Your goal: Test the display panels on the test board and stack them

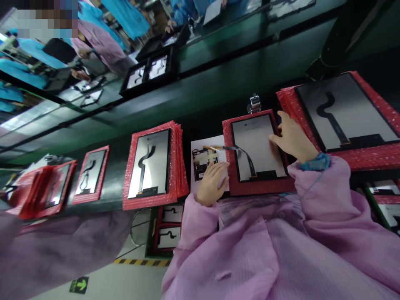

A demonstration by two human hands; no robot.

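A grey display panel (256, 141) with a black flex cable lies on a red bubble-wrap sheet (229, 166) in front of me. My right hand (292, 139) rests on the panel's right side, fingers stretched onto its surface. My left hand (212, 183) lies with its fingers flat on a white printed paper sheet (200, 146) just left of the panel. A thin blurred yellowish strip (218, 148) runs from above that paper towards the flex cable; I cannot tell whether a hand holds it.
A stack of red sheets with a panel (153, 166) lies to the left, with more (90, 175) and a red pile (46, 187) beyond. A larger panel (343, 108) sits right. A metal clip (254, 104) stands behind. Black trays (150, 71) and other workers are opposite. A neighbour's sleeve (62, 246) is lower left.
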